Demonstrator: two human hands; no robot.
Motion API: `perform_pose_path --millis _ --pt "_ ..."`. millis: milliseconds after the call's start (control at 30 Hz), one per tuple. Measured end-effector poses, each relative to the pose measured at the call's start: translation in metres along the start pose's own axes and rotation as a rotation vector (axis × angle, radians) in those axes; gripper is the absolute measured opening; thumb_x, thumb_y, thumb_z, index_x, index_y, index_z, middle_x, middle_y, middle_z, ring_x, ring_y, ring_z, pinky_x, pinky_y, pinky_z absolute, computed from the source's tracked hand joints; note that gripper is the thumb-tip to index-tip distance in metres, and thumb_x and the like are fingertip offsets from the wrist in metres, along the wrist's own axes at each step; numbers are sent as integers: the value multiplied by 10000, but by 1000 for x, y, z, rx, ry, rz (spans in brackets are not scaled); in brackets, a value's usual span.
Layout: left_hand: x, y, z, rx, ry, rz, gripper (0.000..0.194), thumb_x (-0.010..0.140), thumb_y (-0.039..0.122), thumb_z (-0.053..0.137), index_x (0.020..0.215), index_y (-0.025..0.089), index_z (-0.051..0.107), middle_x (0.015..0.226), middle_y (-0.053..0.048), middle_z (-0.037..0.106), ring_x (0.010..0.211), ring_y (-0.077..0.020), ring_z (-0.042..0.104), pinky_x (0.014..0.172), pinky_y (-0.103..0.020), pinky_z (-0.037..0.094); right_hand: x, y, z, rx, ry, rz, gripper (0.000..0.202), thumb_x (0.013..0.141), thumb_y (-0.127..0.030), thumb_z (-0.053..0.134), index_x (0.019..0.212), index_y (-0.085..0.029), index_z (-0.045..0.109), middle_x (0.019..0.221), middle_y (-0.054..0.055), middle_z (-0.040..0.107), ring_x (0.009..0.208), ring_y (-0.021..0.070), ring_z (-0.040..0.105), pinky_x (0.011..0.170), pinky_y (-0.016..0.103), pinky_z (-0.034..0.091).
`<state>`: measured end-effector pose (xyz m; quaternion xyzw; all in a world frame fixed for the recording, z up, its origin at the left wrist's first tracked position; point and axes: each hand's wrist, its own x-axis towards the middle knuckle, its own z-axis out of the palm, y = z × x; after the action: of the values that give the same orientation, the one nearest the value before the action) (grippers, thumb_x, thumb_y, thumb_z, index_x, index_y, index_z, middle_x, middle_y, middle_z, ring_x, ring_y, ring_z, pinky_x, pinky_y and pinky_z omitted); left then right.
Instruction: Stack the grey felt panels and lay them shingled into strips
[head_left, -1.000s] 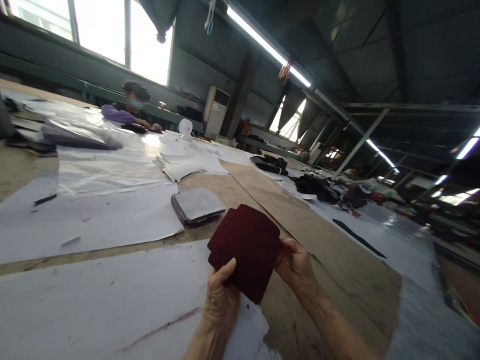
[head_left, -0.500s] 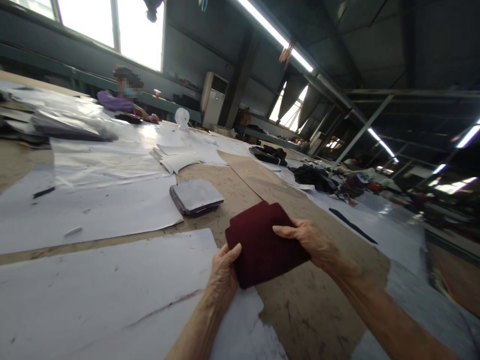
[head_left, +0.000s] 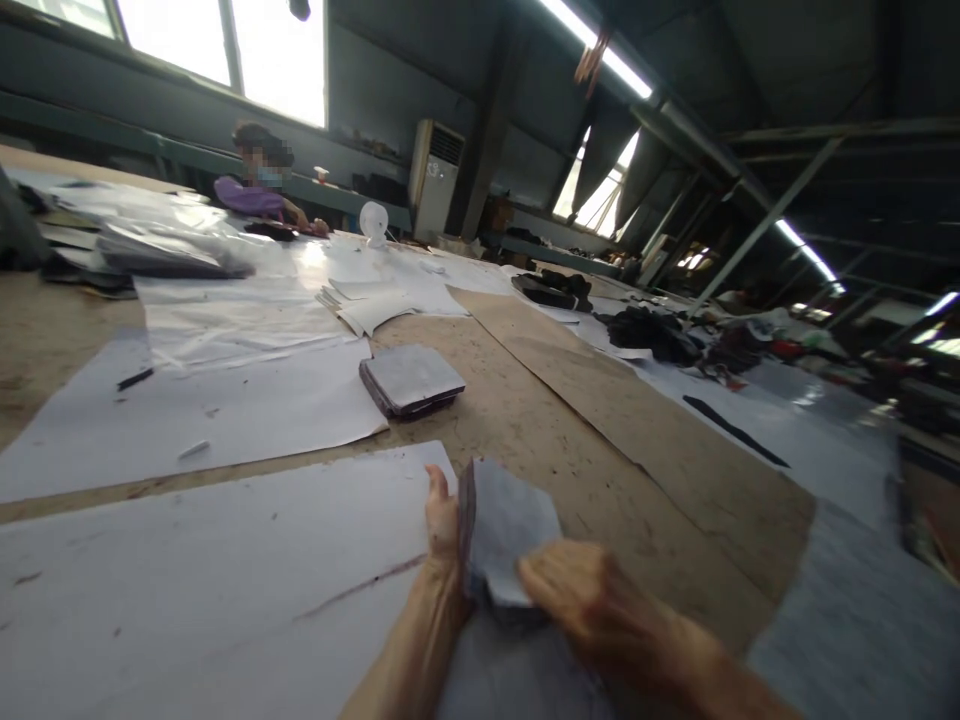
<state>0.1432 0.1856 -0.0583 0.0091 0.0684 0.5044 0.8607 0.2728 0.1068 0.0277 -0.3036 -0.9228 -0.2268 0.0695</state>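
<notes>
A small stack of cut fabric pieces (head_left: 514, 515), grey on top with dark purplish edges, lies between my two hands, slightly tilted. My left hand (head_left: 444, 535) rests along its left side, thumb stretched up and apart from the stack; the other fingers are hidden. Bent over the near right corner is my right hand (head_left: 581, 590), closed on the stack and smeared by motion. Beneath and nearer to me is a grey sheet-like surface (head_left: 517, 665), partly covered by my hands. A similar stack of grey pieces (head_left: 416, 378) sits farther off on the brown tabletop (head_left: 517, 410).
White paper sheets (head_left: 202, 560) cover the table's left side. Curved pale pieces (head_left: 371, 305) lie beyond the second stack. Dark cloth (head_left: 652, 335) and a black strip (head_left: 735, 432) are at right. Across the table a person in purple (head_left: 247, 197) works near a white fan (head_left: 373, 222).
The stack's maroon face was up; now its grey face is. My hands have brought it lower and nearer to me. My left thumb has come off it, and my right hand has shifted nearer.
</notes>
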Motion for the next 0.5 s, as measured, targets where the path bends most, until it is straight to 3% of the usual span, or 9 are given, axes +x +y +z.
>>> perform_pose_path --millis 67,133,233,333,433,500 --pt "0 2 2 -51 -50 27 689 768 679 271 1216 196 469 1214 -110 534 1124 -260 485 905 -376 396 -6 17 -18 -45 39 -19 313 859 -60 285 821 -141 585 680 41 624 625 120 578 613 252 473" --pt "1 -1 4 -96 -105 40 708 741 707 302 1205 199 467 1222 -102 527 1113 -227 496 908 -348 396 -11 42 -44 -161 100 -6 280 817 -24 326 873 -129 579 768 73 657 728 159 608 682 292 479" --pt "-1 -8 9 -63 -174 -100 744 740 699 326 1144 101 503 1173 -181 544 1064 -273 527 888 -419 401 -17 69 -73 -241 211 31 287 767 -11 419 979 -136 567 869 81 666 853 189 607 783 319 468" --pt "-5 -9 13 19 -247 -263 784 713 715 353 1026 28 565 1025 -231 607 997 -336 555 854 -481 403 -24 71 -74 -157 168 -24 285 811 -69 449 1058 -158 559 976 60 658 985 184 572 892 314 433" --pt "-7 -5 14 118 -211 -252 768 669 724 410 925 28 611 894 -211 650 938 -348 582 829 -469 423 -35 64 -60 -106 65 -143 275 882 -131 376 1082 -156 563 1048 32 641 1069 152 525 960 283 385" --pt "-7 -5 13 210 -138 -225 633 643 629 535 839 34 632 807 -194 664 874 -339 608 803 -451 443 -41 61 -51 -118 35 -179 287 900 -152 352 1084 -169 571 1076 15 630 1117 144 489 1015 292 326"
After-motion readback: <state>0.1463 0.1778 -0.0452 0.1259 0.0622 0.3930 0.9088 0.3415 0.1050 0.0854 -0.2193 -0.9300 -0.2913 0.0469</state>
